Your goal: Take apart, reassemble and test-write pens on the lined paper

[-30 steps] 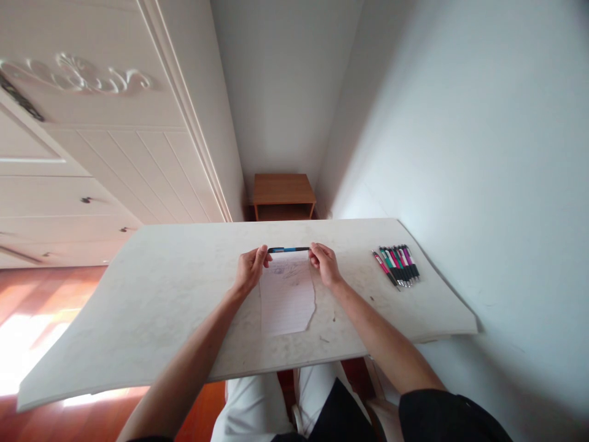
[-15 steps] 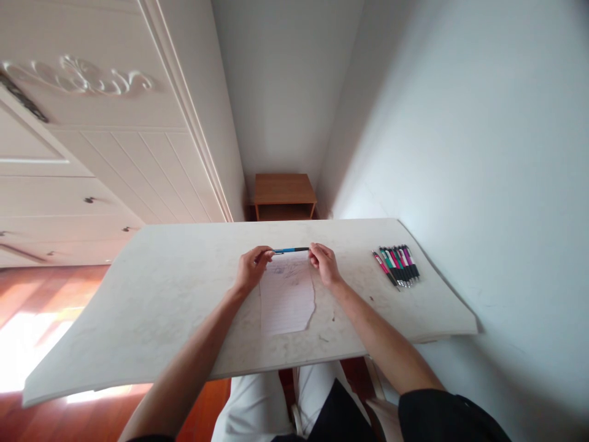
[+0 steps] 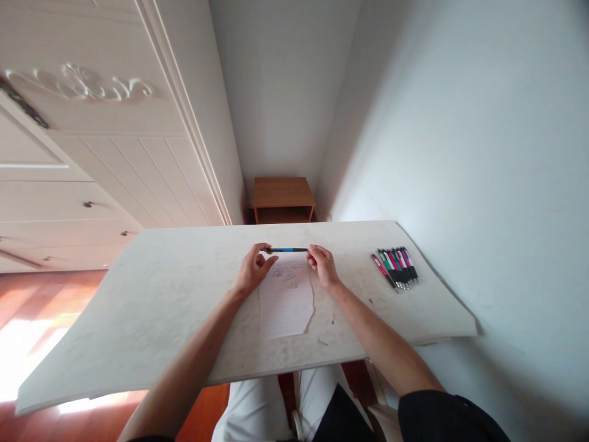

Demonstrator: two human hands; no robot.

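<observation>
Both of my hands hold a blue and black pen (image 3: 288,250) level above the far end of a lined sheet of paper (image 3: 286,298) with scribbles near its top. My left hand (image 3: 254,269) pinches the pen's left tip with thumb and forefinger, its other fingers loosely apart. My right hand (image 3: 323,266) grips the pen's right end with curled fingers. The paper lies on a white table (image 3: 151,307) in front of me.
A row of several pens (image 3: 396,266) in pink, green, purple and black lies at the table's right side near the white wall. A white carved wardrobe (image 3: 92,123) stands at left. A small wooden stand (image 3: 282,198) sits beyond the table's far edge.
My left hand's fingers have slid along the pen and loosened, now pinching only its left tip. The right hand has kept its hold. The view has shifted slightly.
</observation>
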